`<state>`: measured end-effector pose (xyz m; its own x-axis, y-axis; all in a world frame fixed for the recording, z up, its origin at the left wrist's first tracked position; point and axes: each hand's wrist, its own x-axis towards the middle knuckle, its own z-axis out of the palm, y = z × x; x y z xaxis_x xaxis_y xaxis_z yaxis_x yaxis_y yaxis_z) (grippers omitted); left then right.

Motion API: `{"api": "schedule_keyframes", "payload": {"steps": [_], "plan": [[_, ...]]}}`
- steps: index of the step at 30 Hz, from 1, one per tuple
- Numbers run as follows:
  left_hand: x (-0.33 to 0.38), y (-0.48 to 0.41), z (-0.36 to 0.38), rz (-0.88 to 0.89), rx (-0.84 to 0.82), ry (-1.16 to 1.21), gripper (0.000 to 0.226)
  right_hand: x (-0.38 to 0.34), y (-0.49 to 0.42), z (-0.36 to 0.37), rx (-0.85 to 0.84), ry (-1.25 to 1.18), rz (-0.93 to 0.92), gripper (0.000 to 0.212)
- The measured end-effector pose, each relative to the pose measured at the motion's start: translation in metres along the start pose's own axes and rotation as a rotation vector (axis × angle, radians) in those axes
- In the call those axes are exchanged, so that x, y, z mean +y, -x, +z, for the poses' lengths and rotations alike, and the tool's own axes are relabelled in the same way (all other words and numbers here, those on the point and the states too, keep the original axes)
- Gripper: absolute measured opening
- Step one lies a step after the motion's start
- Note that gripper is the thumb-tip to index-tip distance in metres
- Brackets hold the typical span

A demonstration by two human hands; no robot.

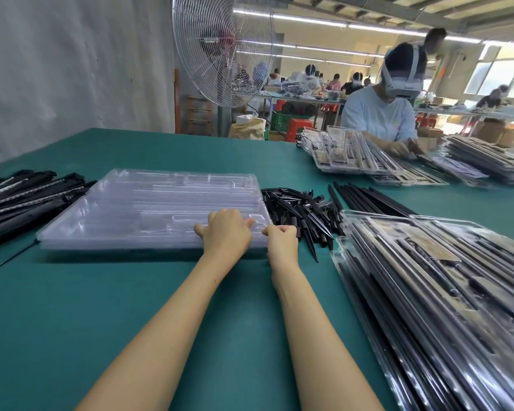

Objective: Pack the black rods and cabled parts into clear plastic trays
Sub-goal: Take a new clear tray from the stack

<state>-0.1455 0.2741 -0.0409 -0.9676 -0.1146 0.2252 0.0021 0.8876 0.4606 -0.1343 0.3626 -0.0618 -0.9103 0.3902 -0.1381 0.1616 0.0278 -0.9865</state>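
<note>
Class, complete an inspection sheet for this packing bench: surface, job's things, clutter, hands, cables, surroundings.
Surface: green table mat.
Job's things: stack of empty clear plastic trays in the centre; pile of short black pointed rods beside it; filled clear trays on the right; long black bundles on the left.
Clutter: nothing seen.
Hands: left hand rests on the empty stack's near corner; right hand curled there, grip unclear.
Cables: thin black cable on the mat, left.
Surroundings: large metal fan; another person packing.
</note>
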Motion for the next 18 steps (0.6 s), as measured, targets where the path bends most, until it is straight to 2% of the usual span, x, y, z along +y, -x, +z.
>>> {"api": "schedule_keyframes", "payload": {"steps": [3,7,9,11,15,18], "plan": [[0.003,0.0,-0.004,-0.011,0.012,0.024,0.042,0.001,0.001,-0.002,-0.004,0.012,-0.01,0.013],[0.001,-0.01,-0.019,-0.035,0.073,0.242,0.045,0.004,0.003,-0.001,0.019,0.085,-0.052,0.013],[0.0,-0.009,-0.019,0.0,0.048,0.216,0.045,0.003,0.005,0.001,0.058,0.124,-0.073,0.012],[-0.003,-0.008,-0.015,0.051,0.025,0.163,0.034,0.003,0.006,0.003,0.079,0.149,-0.098,0.012],[-0.015,-0.011,-0.019,0.211,-0.067,0.246,0.026,0.004,0.007,0.002,0.094,0.14,-0.139,0.016],[-0.021,-0.011,-0.024,0.337,-0.136,0.221,0.015,0.004,0.009,0.002,0.1,0.118,-0.156,0.017]]}}
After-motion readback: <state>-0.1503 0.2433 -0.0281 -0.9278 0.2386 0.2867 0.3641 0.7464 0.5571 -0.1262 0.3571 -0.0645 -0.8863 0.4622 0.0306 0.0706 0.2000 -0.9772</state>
